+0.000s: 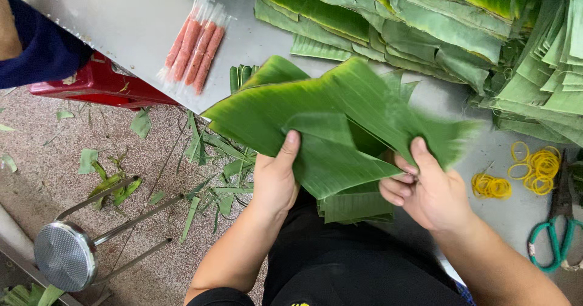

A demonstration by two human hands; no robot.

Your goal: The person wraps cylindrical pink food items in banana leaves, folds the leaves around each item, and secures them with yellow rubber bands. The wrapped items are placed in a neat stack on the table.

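My left hand point(275, 178) and my right hand point(425, 187) both grip a bundle of overlapping green banana leaf pieces point(328, 115) held over the edge of a grey metal table point(121, 14). My left thumb presses on top of the leaves. My right thumb lies on the leaf's right part, fingers curled beneath. A small stack of folded leaf pieces point(355, 206) rests just below my hands, near my lap.
Several pink sausages in clear wrap point(197, 45) lie on the table. Big piles of cut leaves point(461, 33) fill the far right. Yellow rubber bands point(531, 169) and green-handled scissors point(555, 230) lie at right. A metal stool point(67, 254) is tipped on the littered floor; a red stool point(97, 84) stands behind.
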